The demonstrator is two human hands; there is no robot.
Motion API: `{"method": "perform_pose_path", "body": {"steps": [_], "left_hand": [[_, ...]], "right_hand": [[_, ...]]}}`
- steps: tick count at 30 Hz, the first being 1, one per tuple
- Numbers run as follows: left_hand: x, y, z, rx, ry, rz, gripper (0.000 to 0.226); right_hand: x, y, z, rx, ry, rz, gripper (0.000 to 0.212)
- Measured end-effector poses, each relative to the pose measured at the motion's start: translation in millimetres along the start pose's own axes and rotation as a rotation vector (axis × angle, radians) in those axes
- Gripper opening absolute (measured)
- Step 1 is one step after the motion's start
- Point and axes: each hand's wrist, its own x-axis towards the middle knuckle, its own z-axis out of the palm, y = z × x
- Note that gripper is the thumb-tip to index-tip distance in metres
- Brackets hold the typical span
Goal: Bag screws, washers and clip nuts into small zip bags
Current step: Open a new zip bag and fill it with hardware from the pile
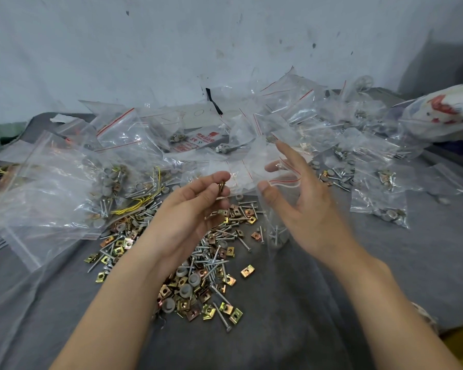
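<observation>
We see left hand (187, 209) pinching gold metal clip nuts (222, 186), count unclear. Right hand (302, 206), fingers loosely spread, holds mouth of small clear red-strip zip bag (277, 233); contents blurred. Both above loose hardware heap (198, 276), middle of grey surface (332, 289).

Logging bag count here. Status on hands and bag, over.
Left hand pinching clip nut. Right hand holding small zip bag open, screws inside. Nothing between.
</observation>
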Motion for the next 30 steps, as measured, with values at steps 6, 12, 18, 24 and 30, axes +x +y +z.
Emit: {"method": "perform_pose_path", "body": {"steps": [6, 12, 18, 24, 30], "left_hand": [[1.1, 3.5, -2.2, -0.076, 0.017, -0.01, 0.028], [-1.9, 16.6, 6.4, 0.299, 0.144, 0.213, 0.022], [2.0, 38.1, 34.5, 0.648, 0.176, 0.52, 0.011], [2.6, 35.4, 48.7, 0.865, 0.082, 0.596, 0.012], [5.4, 40.4, 30.9, 0.773, 0.223, 0.568, 0.01]], "right_hand": [[0.4, -1.3, 3.2, -0.005, -0.019, -0.008, 0.072], [-0.6, -1.9, 4.8, -0.038, -0.031, -0.027, 0.07], [0.4, -4.0, 6.6, -0.026, -0.038, -0.046, 0.073], [1.4, -3.1, 7.4, 0.006, -0.023, -0.022, 0.072], [0.0, -3.0, 5.9, 0.028, -0.01, -0.015, 0.073]]}}
